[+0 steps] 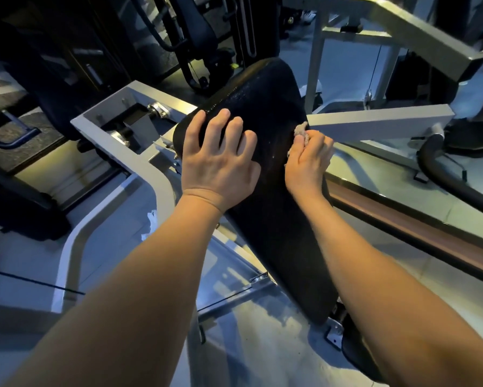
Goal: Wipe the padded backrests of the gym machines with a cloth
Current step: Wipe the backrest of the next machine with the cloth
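Note:
A long black padded backrest [265, 107] runs from the upper middle down to the lower right, tilted, on a grey machine frame. My left hand [220, 160] lies flat on its upper left edge with fingers spread, holding nothing. My right hand [308, 160] is closed around a small beige cloth [300, 129] and presses it against the pad's right edge. Only a tuft of the cloth shows above my fingers. Wet streaks glint on the pad near the top.
A grey steel frame [117, 129] bends around the pad on the left. A flat grey bar [380, 121] juts out to the right just behind my right hand. A brown rail [419, 227] slopes to the lower right. Dark machines stand behind.

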Demonstrator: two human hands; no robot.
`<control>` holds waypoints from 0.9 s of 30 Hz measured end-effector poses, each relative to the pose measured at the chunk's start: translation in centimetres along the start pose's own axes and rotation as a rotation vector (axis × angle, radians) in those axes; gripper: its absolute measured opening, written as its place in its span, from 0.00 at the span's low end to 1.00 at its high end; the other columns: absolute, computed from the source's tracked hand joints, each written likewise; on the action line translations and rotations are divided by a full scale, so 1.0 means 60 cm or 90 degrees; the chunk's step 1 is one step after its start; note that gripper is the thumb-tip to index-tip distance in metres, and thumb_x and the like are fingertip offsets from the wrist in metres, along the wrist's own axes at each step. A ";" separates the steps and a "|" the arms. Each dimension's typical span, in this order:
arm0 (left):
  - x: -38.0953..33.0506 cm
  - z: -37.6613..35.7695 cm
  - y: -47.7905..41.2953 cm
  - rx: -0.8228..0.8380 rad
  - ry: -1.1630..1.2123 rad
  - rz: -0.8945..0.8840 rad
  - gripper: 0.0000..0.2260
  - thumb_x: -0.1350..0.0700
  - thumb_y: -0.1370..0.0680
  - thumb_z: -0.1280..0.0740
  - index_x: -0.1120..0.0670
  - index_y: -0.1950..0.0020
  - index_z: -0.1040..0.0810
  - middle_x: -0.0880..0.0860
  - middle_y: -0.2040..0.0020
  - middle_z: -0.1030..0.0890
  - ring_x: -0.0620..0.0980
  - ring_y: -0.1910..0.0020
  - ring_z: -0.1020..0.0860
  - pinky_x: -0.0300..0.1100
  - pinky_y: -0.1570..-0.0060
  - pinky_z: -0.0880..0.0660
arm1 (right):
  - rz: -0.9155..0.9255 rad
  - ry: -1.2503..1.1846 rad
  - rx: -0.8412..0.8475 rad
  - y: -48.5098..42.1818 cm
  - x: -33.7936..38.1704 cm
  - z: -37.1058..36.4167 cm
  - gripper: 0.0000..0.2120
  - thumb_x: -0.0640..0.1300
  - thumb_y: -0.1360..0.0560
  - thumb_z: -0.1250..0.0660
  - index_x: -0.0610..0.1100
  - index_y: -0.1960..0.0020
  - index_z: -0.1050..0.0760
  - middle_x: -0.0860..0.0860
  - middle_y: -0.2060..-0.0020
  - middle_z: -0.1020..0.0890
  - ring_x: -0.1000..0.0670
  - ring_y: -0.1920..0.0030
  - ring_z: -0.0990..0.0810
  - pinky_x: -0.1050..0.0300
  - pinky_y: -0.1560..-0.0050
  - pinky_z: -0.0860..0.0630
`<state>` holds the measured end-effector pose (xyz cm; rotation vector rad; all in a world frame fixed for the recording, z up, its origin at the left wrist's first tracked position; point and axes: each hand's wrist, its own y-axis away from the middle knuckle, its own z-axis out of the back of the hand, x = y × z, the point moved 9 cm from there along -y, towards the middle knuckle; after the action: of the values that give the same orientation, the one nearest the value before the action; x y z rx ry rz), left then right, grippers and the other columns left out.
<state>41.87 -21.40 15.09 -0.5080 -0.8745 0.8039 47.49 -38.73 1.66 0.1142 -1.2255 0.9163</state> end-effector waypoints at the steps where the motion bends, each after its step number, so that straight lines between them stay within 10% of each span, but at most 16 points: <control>1: -0.001 -0.001 0.001 0.005 -0.007 -0.001 0.15 0.50 0.23 0.41 0.56 0.45 0.22 0.56 0.40 0.19 0.60 0.34 0.25 0.60 0.29 0.36 | -0.043 -0.025 -0.010 0.003 -0.003 0.000 0.14 0.50 0.15 0.47 0.40 0.42 0.31 0.41 0.43 0.26 0.42 0.42 0.29 0.40 0.40 0.31; 8: -0.003 0.003 -0.003 -0.017 -0.020 0.001 0.15 0.50 0.23 0.43 0.57 0.46 0.22 0.56 0.41 0.20 0.61 0.35 0.24 0.61 0.30 0.34 | 0.418 0.011 0.110 0.091 0.086 -0.008 0.11 0.46 0.20 0.44 0.39 0.43 0.35 0.35 0.48 0.26 0.40 0.49 0.30 0.45 0.48 0.35; 15: -0.005 -0.001 -0.004 0.006 -0.046 0.007 0.14 0.50 0.23 0.43 0.56 0.46 0.24 0.55 0.41 0.21 0.60 0.34 0.26 0.60 0.29 0.36 | 0.132 -0.014 0.031 -0.065 0.067 0.003 0.14 0.48 0.17 0.46 0.38 0.49 0.31 0.41 0.53 0.22 0.40 0.52 0.24 0.43 0.51 0.27; 21: -0.004 -0.004 -0.005 0.014 -0.058 0.013 0.14 0.50 0.25 0.41 0.56 0.46 0.24 0.55 0.41 0.21 0.60 0.34 0.26 0.60 0.28 0.37 | 0.500 0.065 0.163 0.041 0.085 0.000 0.14 0.45 0.17 0.44 0.35 0.48 0.27 0.38 0.54 0.25 0.38 0.55 0.26 0.43 0.53 0.29; 27: -0.006 -0.004 -0.008 0.021 -0.069 0.009 0.14 0.50 0.25 0.42 0.56 0.47 0.25 0.55 0.42 0.21 0.60 0.35 0.26 0.59 0.28 0.37 | 0.039 -0.165 0.058 -0.144 0.027 -0.012 0.13 0.44 0.17 0.49 0.45 0.59 0.33 0.52 0.62 0.22 0.49 0.62 0.22 0.39 0.58 0.25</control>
<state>42.10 -21.97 15.12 -0.4459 -0.9570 0.8634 53.74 -43.08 6.10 0.2759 -1.4323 1.0336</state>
